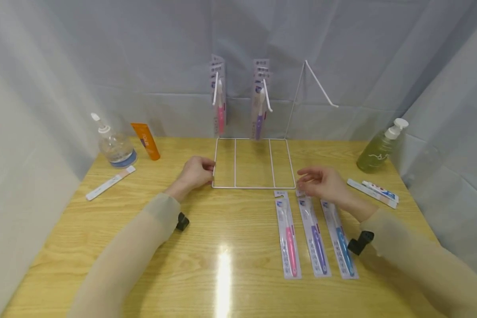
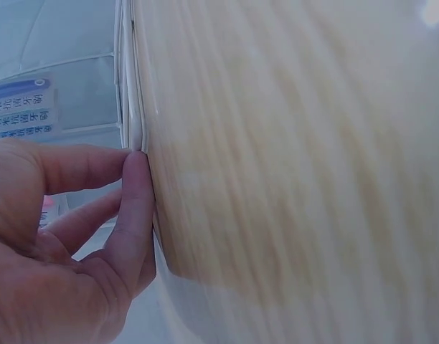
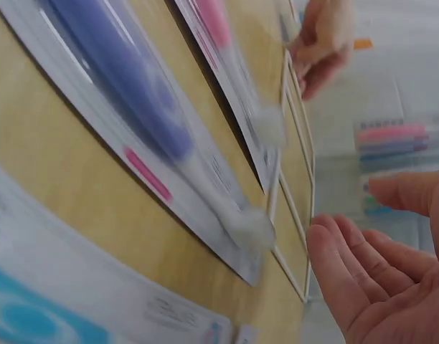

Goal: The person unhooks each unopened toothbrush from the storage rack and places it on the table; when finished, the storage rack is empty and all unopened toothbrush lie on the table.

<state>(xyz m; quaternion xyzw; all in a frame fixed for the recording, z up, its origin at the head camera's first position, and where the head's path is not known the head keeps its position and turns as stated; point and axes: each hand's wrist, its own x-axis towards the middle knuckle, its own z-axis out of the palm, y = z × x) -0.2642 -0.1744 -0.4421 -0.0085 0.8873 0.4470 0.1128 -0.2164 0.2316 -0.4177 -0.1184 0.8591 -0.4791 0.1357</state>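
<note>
Fingers (image 2: 137,208) of left hand (image 1: 194,173) curled, pinched onto left edge of wire rack (image 1: 253,186): thin white rods, flat rectangular base on glossy wooden table (image 1: 222,247), upright hooks at rear. Right hand (image 1: 323,182) relaxed, fingers apart, hovered empty just above top of purple toothbrush pack (image 1: 315,236), flat, glossy, between pink toothbrush pack (image 1: 288,238) and blue toothbrush pack (image 1: 339,238).

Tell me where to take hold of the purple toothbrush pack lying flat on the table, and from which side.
Take the purple toothbrush pack at its top end, the flat card tab nearest the wire rack, coming from above with the right hand. It lies flat between the pink pack and the blue pack, so its long edges are crowded. The fingers could probably lift that thin end more easily.
</note>
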